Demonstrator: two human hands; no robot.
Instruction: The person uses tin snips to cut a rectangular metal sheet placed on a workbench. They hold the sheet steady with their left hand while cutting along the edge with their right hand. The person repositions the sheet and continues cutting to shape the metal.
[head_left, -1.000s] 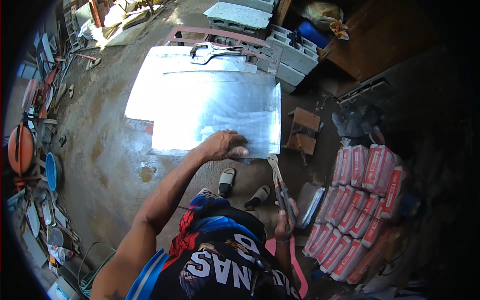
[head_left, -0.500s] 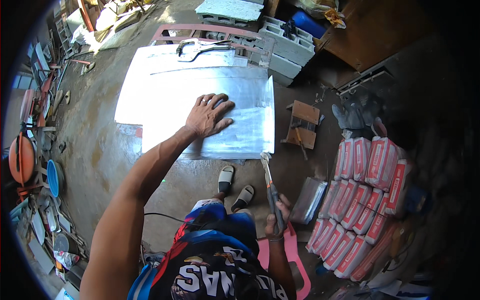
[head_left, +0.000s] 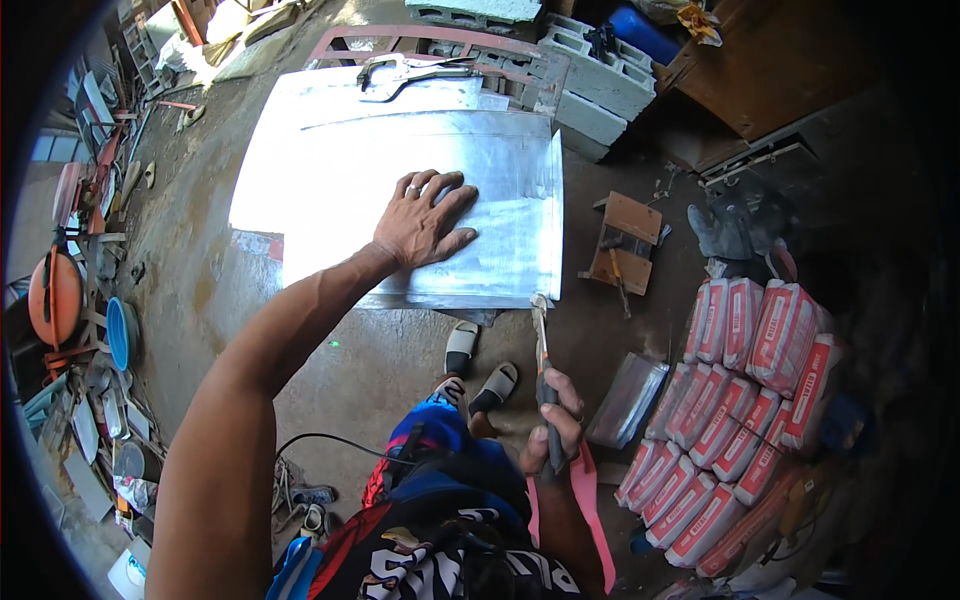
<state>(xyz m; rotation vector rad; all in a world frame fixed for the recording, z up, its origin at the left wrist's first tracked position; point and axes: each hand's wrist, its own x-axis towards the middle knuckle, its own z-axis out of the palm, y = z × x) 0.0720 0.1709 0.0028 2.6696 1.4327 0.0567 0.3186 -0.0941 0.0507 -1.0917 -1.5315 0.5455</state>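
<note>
A shiny metal sheet lies across a low work surface, with its right edge bent into a narrow strip. My left hand rests palm down on the sheet, fingers spread. In my right hand are long-handled tin snips with dark grips, my fingers wrapped round the handles. The jaws of the snips meet the sheet's near edge, close to its right corner; how far they bite is too small to tell. Locking clamp pliers lie at the sheet's far side.
To the right stand a small wooden stool with a hammer on it, and a pile of red-and-white packs. Concrete blocks sit at the back. A pink chair is beside me; a blue basin stands left.
The snips' handles look closer together than before, and their jaws sit further onto the sheet's near edge. My left hand stays flat on the sheet. The whole view has shifted slightly.
</note>
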